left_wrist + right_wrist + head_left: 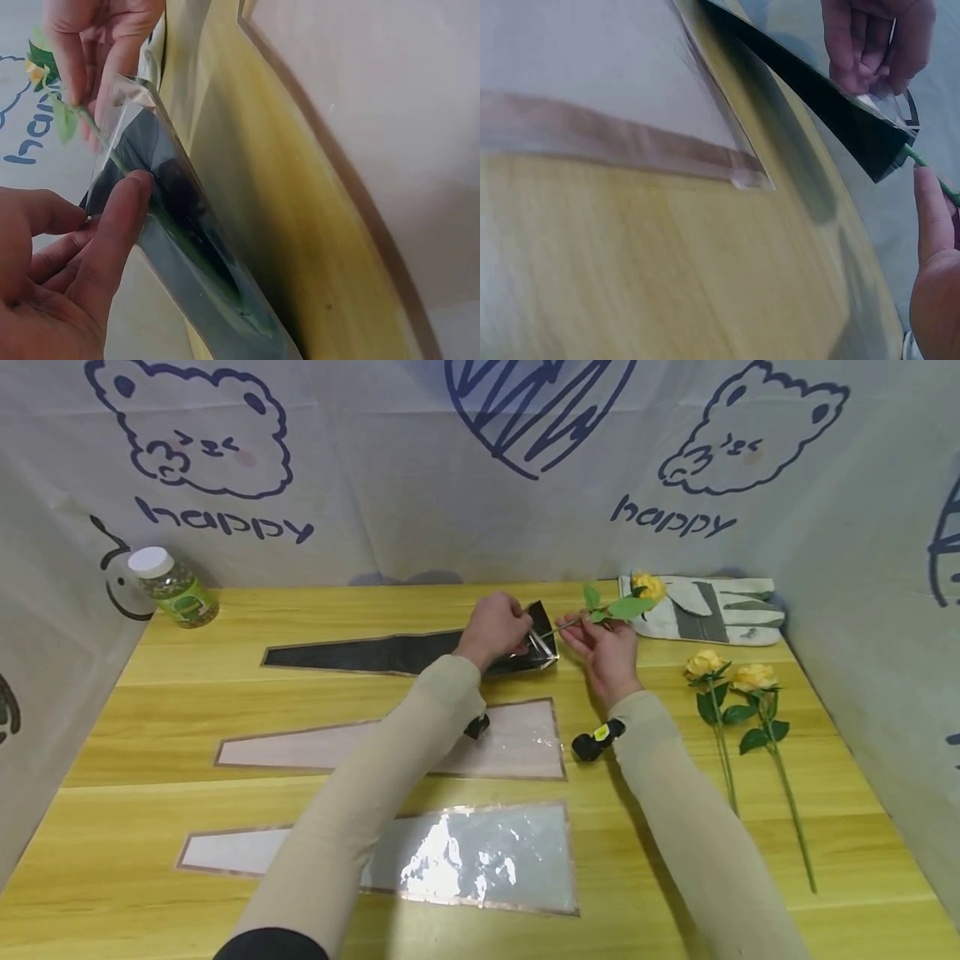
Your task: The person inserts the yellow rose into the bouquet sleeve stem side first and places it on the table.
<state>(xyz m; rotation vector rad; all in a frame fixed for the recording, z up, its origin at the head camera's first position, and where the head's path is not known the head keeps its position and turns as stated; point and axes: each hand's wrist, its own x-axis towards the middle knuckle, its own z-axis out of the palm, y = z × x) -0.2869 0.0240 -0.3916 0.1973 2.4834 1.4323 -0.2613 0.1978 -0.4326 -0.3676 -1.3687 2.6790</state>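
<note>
A long tapered black flower sleeve [352,653] with a clear front lies at the back of the table, its wide mouth lifted. My left hand [495,628] pinches the clear film at that mouth, holding it apart from the black backing. In my right hand [611,656] is the green stem of a yellow artificial rose [648,587], gripped below its leaves. The lower part of the stem [196,259] shows through the film, inside the sleeve. Bloom and leaves stay outside, to the right. In the right wrist view the stem [915,156] enters at the sleeve's edge.
Nearer me lie a pink sleeve [517,739] and a white sleeve [525,860]. Two more yellow roses [705,664] [756,677] rest at the right. A work glove [738,610] lies behind my right hand; a lidded jar [176,589] stands at the back left.
</note>
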